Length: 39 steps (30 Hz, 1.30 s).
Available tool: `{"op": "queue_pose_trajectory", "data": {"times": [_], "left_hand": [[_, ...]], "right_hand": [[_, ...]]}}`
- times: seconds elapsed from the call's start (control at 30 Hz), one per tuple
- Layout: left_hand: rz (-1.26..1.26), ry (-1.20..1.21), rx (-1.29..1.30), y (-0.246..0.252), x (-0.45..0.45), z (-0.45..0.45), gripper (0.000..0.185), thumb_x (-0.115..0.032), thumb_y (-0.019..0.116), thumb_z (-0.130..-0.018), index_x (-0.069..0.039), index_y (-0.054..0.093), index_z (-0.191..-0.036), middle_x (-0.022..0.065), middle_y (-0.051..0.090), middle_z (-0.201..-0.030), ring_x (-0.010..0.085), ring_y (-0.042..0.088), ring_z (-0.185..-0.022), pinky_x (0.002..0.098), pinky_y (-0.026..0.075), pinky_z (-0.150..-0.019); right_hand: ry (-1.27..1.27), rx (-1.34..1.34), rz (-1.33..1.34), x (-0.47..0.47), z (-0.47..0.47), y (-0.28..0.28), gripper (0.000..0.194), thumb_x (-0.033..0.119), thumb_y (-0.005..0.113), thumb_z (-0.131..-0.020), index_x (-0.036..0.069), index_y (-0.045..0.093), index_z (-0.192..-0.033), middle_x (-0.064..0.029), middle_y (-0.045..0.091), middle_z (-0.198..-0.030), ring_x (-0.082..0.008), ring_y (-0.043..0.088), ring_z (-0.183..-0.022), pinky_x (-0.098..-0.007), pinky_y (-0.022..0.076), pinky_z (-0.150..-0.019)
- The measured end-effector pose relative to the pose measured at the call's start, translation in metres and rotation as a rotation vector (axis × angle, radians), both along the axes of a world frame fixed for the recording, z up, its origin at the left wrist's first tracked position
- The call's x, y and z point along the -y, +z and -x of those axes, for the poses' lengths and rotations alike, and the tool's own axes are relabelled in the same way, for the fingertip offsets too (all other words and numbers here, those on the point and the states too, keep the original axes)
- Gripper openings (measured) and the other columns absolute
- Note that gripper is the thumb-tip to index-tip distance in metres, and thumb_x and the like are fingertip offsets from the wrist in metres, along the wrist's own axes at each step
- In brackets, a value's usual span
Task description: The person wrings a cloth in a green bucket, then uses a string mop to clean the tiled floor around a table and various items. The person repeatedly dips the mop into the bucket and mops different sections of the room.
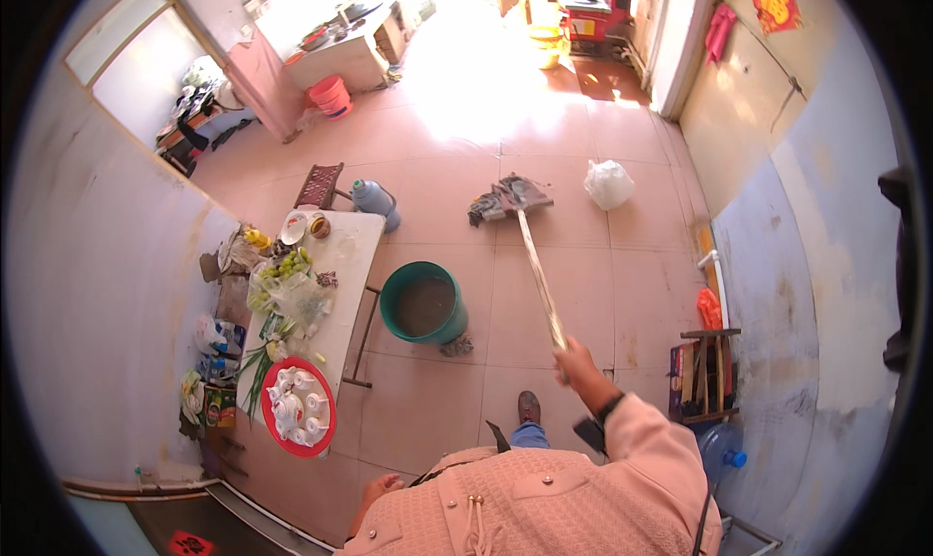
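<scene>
My right hand (579, 370) is closed around the near end of a wooden mop handle (538, 272). The handle slants forward over the floor to a mop head of grey rags (510, 195), which lies on the pink tiles. My left hand (383, 487) is low beside my body, its fingers partly bent; no held object shows, and part of it is hard to make out. Left of the handle stands a green plastic bucket (458, 312) with murky water (425, 306) inside. A grey rag (458, 346) lies at the bucket's base.
At left, a white folding table (353, 246) bears grapes (291, 263), scallions and a red tray (328, 432) with a tea set. Behind it are a thermos (373, 197) and a stool (318, 184). A white plastic bag (609, 184) sits beyond the mop; a water jug (718, 447) stands right.
</scene>
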<state>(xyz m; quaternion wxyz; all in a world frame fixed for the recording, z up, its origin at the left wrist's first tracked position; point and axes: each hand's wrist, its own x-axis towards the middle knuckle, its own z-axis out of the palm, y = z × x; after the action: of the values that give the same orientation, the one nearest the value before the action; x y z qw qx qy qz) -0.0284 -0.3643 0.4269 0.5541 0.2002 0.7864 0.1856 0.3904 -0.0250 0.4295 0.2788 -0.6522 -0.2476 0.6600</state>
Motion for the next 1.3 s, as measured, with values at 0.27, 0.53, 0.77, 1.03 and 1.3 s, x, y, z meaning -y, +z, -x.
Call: {"op": "queue_pose_trajectory", "data": {"times": [0.27,0.53,0.77,1.03,1.3], "left_hand": [[0.089,0.18,-0.14,-0.01,0.093,-0.004,0.038,-0.026,0.065,-0.084,-0.002,0.061,-0.114,0.0081,0.068,-0.095,0.0157,0.064,-0.08,0.029,0.05,-0.071],[-0.024,0.208,-0.316,-0.001,0.116,-0.017,0.04,-0.028,0.065,-0.083,-0.001,0.061,-0.112,0.0083,0.068,-0.088,0.0144,0.064,-0.075,0.0289,0.05,-0.068],[-0.318,0.066,-0.104,0.057,-0.036,0.015,0.043,-0.029,0.065,-0.083,-0.003,0.058,-0.117,0.0088,0.066,-0.1,0.0121,0.061,-0.074,0.0267,0.049,-0.067],[-0.369,-0.397,0.144,0.175,-0.266,-0.029,0.061,-0.033,0.064,-0.085,-0.006,0.042,-0.136,0.0126,0.047,-0.133,0.0171,0.058,-0.097,0.0302,0.048,-0.08],[-0.407,-0.578,-0.265,0.2,-0.368,-0.052,0.067,-0.031,0.068,-0.077,-0.003,0.043,-0.133,0.0188,0.059,-0.117,0.0294,0.061,-0.096,0.0348,0.047,-0.084]], "right_hand": [[0.215,0.035,0.215,0.113,0.026,0.039,0.03,0.015,0.051,-0.089,0.012,0.042,-0.118,-0.0071,0.053,-0.076,-0.0183,0.053,-0.053,-0.0356,0.0463,-0.043],[0.202,-0.016,0.216,0.097,0.064,0.031,0.022,0.013,0.053,-0.088,0.011,0.042,-0.107,-0.0093,0.054,-0.076,-0.0213,0.055,-0.053,-0.0378,0.0475,-0.042],[0.183,-0.359,0.476,0.045,0.137,0.007,0.026,0.024,0.058,-0.089,0.009,0.043,-0.103,-0.0108,0.054,-0.081,-0.0267,0.06,-0.064,-0.0443,0.0543,-0.055],[-0.018,-0.396,0.488,-0.09,0.198,-0.037,0.033,0.022,0.067,-0.084,0.005,0.047,-0.105,-0.0103,0.053,-0.089,-0.0277,0.058,-0.072,-0.048,0.0541,-0.063],[-0.189,-0.451,0.492,-0.187,0.235,-0.101,0.026,0.013,0.069,-0.081,0.002,0.052,-0.096,-0.011,0.055,-0.081,-0.0259,0.058,-0.068,-0.0445,0.0529,-0.058]]}}
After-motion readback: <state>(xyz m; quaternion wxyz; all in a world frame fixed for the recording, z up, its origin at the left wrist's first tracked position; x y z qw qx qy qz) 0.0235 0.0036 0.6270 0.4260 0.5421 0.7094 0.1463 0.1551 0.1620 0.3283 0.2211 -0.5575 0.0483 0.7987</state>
